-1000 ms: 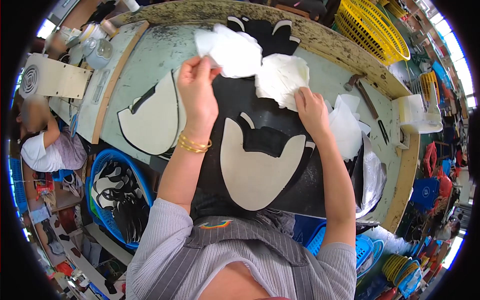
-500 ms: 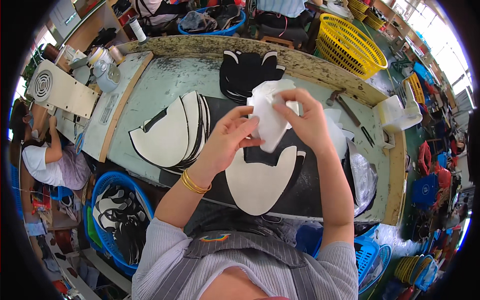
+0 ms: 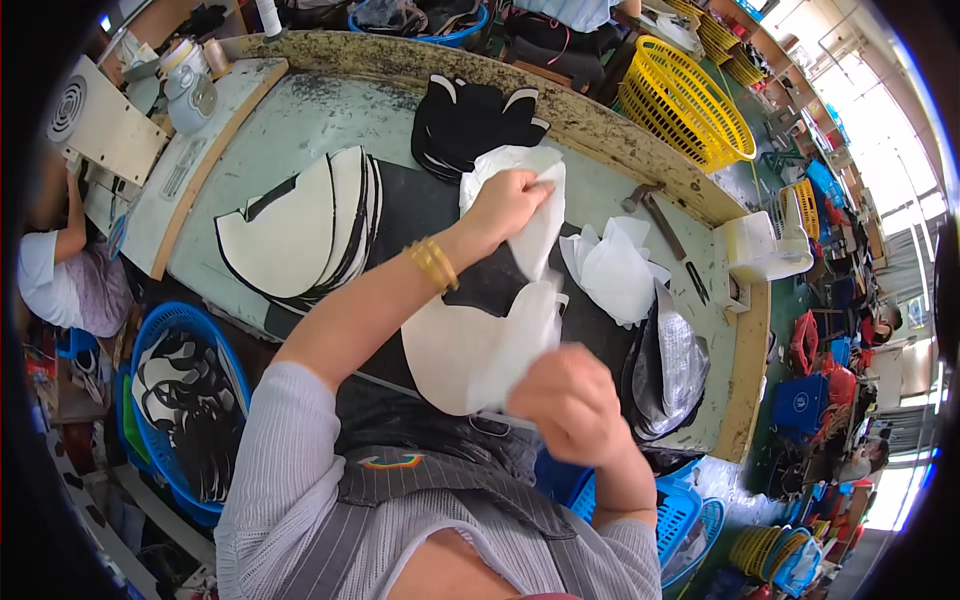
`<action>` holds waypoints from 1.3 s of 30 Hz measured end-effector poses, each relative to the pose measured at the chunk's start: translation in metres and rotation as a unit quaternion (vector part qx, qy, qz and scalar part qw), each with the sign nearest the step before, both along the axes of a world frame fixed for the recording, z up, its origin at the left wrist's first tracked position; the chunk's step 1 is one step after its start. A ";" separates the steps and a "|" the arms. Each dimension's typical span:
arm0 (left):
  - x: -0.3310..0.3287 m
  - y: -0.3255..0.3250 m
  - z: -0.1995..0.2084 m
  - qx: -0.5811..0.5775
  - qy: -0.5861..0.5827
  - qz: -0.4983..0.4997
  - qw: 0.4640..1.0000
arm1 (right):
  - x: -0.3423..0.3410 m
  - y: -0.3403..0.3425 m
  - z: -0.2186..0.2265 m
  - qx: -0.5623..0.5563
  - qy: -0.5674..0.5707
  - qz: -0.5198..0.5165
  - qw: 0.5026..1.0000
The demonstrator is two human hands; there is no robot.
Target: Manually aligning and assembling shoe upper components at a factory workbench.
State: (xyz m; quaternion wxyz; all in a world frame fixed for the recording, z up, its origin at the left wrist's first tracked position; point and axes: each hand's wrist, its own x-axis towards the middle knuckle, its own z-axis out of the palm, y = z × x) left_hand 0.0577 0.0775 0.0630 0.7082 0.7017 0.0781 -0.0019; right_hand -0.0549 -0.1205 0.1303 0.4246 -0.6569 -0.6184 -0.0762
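1. Stack of white sheets (image 3: 540, 232) shows on both sides of my left hand (image 3: 508, 208), thumb and fingers pinched closed on it, towards the workbench's (image 3: 300, 120) far edge.
2. My right hand (image 3: 577, 405), blurred, curls tight by the near edge, gripping a thin white sheet (image 3: 530, 335).
3. Under that sheet, a cream cut piece (image 3: 440, 350) lies on black matting (image 3: 408, 215).

Below centre, the right hand (image 3: 572, 405) and the white sheet (image 3: 515, 345) beside it are blurred, the sheet hiding part of the cream piece (image 3: 450, 350). The top edge cuts off a blue basket (image 3: 456, 40), and the far left of the frame crops a co-worker (image 3: 50, 280).
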 end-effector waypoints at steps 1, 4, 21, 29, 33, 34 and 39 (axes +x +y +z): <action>0.020 0.003 -0.014 0.142 -0.019 0.022 0.989 | -0.010 -0.003 0.003 0.041 0.067 0.029 0.996; 0.067 0.023 -0.048 0.297 -0.094 0.041 0.949 | -0.017 -0.011 0.009 0.102 0.102 -0.129 0.981; -0.099 0.002 0.045 0.204 -0.168 -0.040 0.964 | 0.049 0.025 -0.034 0.191 0.311 -0.350 0.863; -0.123 0.009 0.029 0.437 -0.448 0.133 0.769 | 0.073 0.052 -0.046 0.135 0.400 -0.374 0.826; -0.151 0.021 0.032 0.499 -0.524 0.108 0.682 | 0.116 0.066 -0.058 0.102 0.399 -0.395 0.821; -0.161 0.023 0.032 0.491 -0.533 0.093 0.683 | 0.130 0.070 -0.060 0.093 0.367 -0.418 0.826; -0.201 0.037 0.046 0.429 -0.557 0.045 0.710 | 0.224 0.072 -0.095 0.025 0.117 -0.511 0.851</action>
